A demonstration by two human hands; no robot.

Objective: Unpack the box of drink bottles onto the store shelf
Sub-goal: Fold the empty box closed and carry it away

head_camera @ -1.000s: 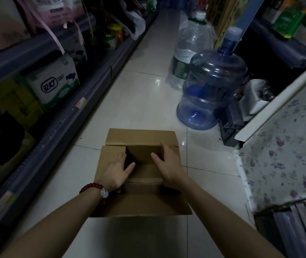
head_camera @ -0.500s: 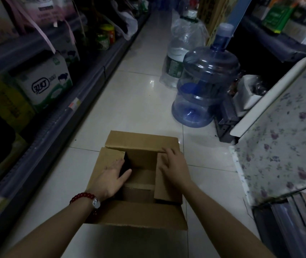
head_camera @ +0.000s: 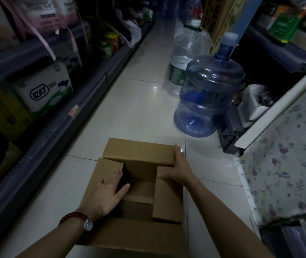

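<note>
Floor tiles (head_camera: 129, 112), pale and glossy, run down a dim store aisle between a grey metal shelf (head_camera: 59, 125) on the left and a cloth with a purple flower print (head_camera: 286, 161) draped on the right. On the tiles near the bottom of the view sits the brown cardboard box (head_camera: 139, 187), its flaps partly folded so a dark square gap stays open in the middle (what lies inside is too dark to tell). Beyond the box, well apart from it, stands a blue translucent water jug (head_camera: 208, 94), with a clear bottle wrapped in plastic film (head_camera: 183, 58) just behind it. A white and green printed carton (head_camera: 44, 88) rests on the low left shelf. The left hand (head_camera: 107, 194) lies flat and spread on the box's left flap, fingers reaching toward the gap, gripping nothing. The right hand (head_camera: 180, 168) is open too, fingers laid along the right end of the far flap, thumb over the right flap. A red bead bracelet (head_camera: 74, 218) circles the left wrist.
</note>
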